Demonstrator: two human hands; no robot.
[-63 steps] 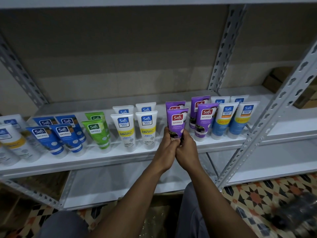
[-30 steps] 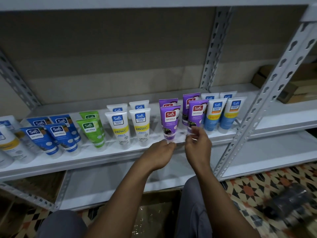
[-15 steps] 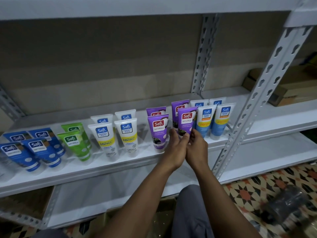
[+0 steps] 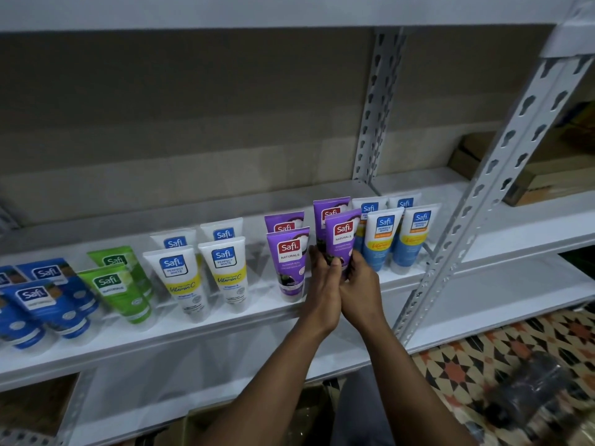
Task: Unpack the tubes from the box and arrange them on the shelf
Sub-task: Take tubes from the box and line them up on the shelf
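Since a second ago the hands have come together. They were apart in front of the shelf (image 4: pixel 193 336); now both close on the right-hand front purple tube (image 4: pixel 343 233). The left hand (image 4: pixel 323 291) pinches the tube's lower left edge between thumb and fingers, and the right hand (image 4: pixel 362 284) grips its lower right edge, the two hands touching each other. The tube stands cap-down and leans slightly right. Its cap is hidden behind the hands, so whether it rests on the shelf cannot be told.

Just behind this tube stands a second purple tube (image 4: pixel 328 207). To its left is another purple pair (image 4: pixel 289 259), then white Vitamin C tubes (image 4: pixel 180 275), green tubes (image 4: pixel 112 288) and blue tubes (image 4: pixel 42 300) farthest left. Just to its right stand white-and-blue tubes (image 4: pixel 383 239), and beyond them a slotted upright post (image 4: pixel 483 201). Below the tube, between the forearms, the top of a cardboard box (image 4: pixel 306 410) shows. To the lower right lie a patterned tile floor (image 4: pixel 467 365) and a dark blurred object (image 4: pixel 531 397).
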